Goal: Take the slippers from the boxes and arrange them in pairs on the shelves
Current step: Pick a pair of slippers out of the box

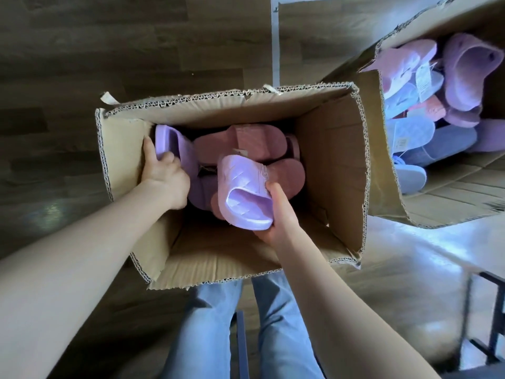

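An open cardboard box (332, 165) stands on the floor in front of me, holding pink slippers (251, 143) and purple ones. My right hand (278, 214) grips a light purple quilted slipper (243, 192) by its heel end, raised above the pile. My left hand (164, 173) reaches into the box's left side and grips a second light purple slipper (170, 140) that lies against the box wall, thumb on its outer edge.
A second open box (382, 149) at the right holds several purple, pink and blue slippers (461, 75) with paper tags. The floor is wood-patterned. My legs in blue jeans (276, 324) stand below the box. A dark metal frame (492, 318) shows at the lower right.
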